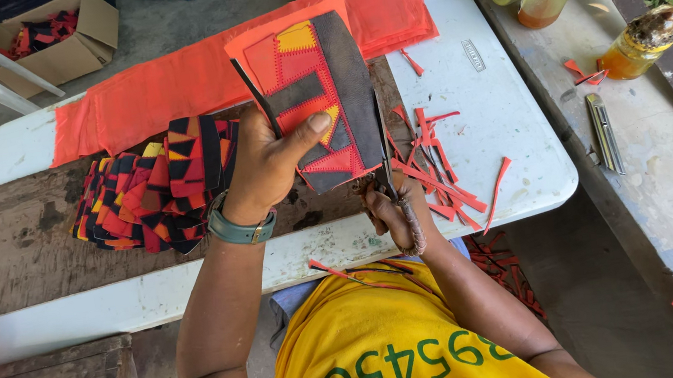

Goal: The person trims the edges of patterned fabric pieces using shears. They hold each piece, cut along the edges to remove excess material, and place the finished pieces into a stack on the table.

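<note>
Left hand: (271, 161) was clamped on the patchwork panel (321, 94), thumb across its face, fingers behind, holding it up over the wooden board (11, 243).
Right hand: (392, 212) was closed around the scissors (385, 156), blades running up along the panel's right edge.
Panel itself: red, yellow and grey pieces stitched together with an orange backing sheet behind it. Looked light and floppy-ish but with some body, like thin leather or felt, so my guess is it'd sag if pinched at a corner. Gripping near the middle-left like that kept the cut edge steady.
Slippery or fragile: doubt it, seemed pretty forgiving.
Nearby: a stack of finished patchwork pieces (156, 188) sat left of the hand, red offcut strips (440, 174) were scattered on the white table (501, 113), and orange sheets (165, 90) lay behind.
</note>
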